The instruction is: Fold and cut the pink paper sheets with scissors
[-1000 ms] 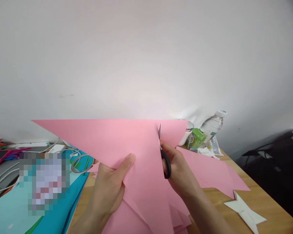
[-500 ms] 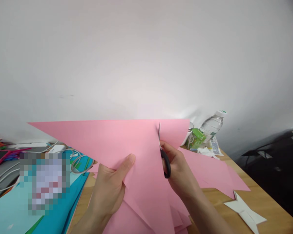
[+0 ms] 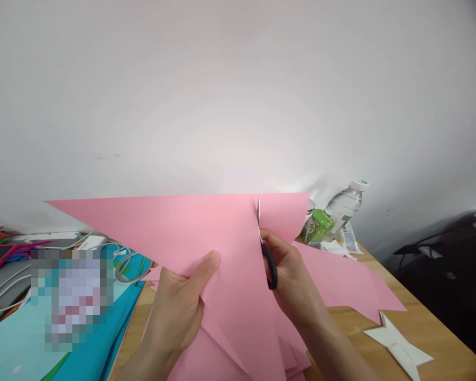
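Note:
A large sheet of pink paper (image 3: pixel 154 222) is held up in front of me, its left end tapering to a point. My left hand (image 3: pixel 186 301) is closed on its lower part, thumb on the near face and fingers behind. My right hand (image 3: pixel 287 270) grips scissors (image 3: pixel 273 267) with black handles. Their metal blades point up along a cut in the sheet, and the strip right of the cut curls away. The lower blade is hidden behind the paper. More pink paper (image 3: pixel 353 275) lies on the table behind my right hand.
A folded white paper piece (image 3: pixel 400 346) lies on the wooden table (image 3: pixel 432 338) at right. Behind stand a clear bottle (image 3: pixel 345 203) and a green carton (image 3: pixel 319 225). At left are blue sheets (image 3: pixel 99 323), a coiled white cable (image 3: pixel 122 267) and a blurred-out patch. A wall rises behind.
Almost nothing differs. The upper right edge of the pink sheet has shifted very slightly up and to the right; both hands and the scissors stay in nearly the same place.

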